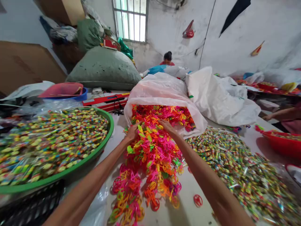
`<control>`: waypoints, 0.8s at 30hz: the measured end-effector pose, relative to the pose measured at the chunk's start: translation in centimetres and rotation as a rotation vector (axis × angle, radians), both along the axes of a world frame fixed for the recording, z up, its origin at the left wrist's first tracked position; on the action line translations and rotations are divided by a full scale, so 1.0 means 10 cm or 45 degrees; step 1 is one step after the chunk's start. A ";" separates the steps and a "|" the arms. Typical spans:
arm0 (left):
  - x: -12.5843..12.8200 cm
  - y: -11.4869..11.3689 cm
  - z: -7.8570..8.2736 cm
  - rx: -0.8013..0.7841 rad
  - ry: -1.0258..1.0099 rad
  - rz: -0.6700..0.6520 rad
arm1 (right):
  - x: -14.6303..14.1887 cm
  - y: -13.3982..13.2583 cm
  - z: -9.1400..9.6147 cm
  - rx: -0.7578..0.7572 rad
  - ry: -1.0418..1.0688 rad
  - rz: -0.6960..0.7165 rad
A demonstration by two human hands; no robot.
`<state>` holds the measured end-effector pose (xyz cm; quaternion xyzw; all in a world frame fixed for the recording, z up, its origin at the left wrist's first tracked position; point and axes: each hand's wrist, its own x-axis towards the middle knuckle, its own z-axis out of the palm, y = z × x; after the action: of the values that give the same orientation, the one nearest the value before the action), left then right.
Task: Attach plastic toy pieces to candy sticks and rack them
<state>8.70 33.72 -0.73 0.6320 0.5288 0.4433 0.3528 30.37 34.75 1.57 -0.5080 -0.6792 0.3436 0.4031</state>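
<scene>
A heap of small neon plastic rings, pink, orange, yellow and green, spills from a large clear plastic bag onto the white table. My left hand rests on the left side of the heap at the bag's mouth, fingers curled into the rings. Just right of it, my right hand lies on top of the heap, fingers bent down into the pieces. Both forearms reach in from the bottom edge.
A big green round tray of wrapped candies sits at left. Loose candies cover the table at right, beside a red basin. White sacks lie behind. Another person's arm is at the right; someone sits far back.
</scene>
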 end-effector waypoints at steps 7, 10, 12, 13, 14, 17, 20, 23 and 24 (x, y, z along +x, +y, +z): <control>0.07 -0.86 0.37 0.025 0.127 -0.176 | 0.52 -1.23 0.18 0.050 -0.227 -0.247; -0.09 -1.66 0.29 0.206 0.352 -0.123 | 0.82 -2.15 0.05 -0.022 -0.317 -0.378; -0.17 -2.30 0.12 0.288 0.660 -0.039 | 0.94 -2.82 -0.15 -0.115 -0.357 -0.495; -0.17 -2.62 0.01 0.340 0.801 -0.022 | 0.94 -3.13 -0.27 -0.108 -0.408 -0.541; -0.16 -2.92 -0.11 0.400 0.911 -0.049 | 0.91 -3.41 -0.40 -0.078 -0.451 -0.580; -0.04 -3.60 -0.39 0.516 1.146 -0.248 | 0.61 -4.02 -0.74 0.045 -0.530 -0.572; 0.02 -3.88 -0.52 0.528 1.257 -0.277 | 0.21 -4.29 -0.90 0.187 -0.649 -0.413; -0.08 -3.97 -0.56 0.518 1.261 -0.268 | -0.01 -4.30 -0.89 0.246 -0.761 -0.306; -0.14 -4.00 -0.57 0.524 1.259 -0.287 | -0.03 -4.27 -0.86 0.238 -0.779 -0.281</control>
<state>7.33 -6.31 -6.45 0.8738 0.4629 0.1472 -0.0235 30.05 -7.94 -7.07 -0.6190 -0.7381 0.0659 0.2602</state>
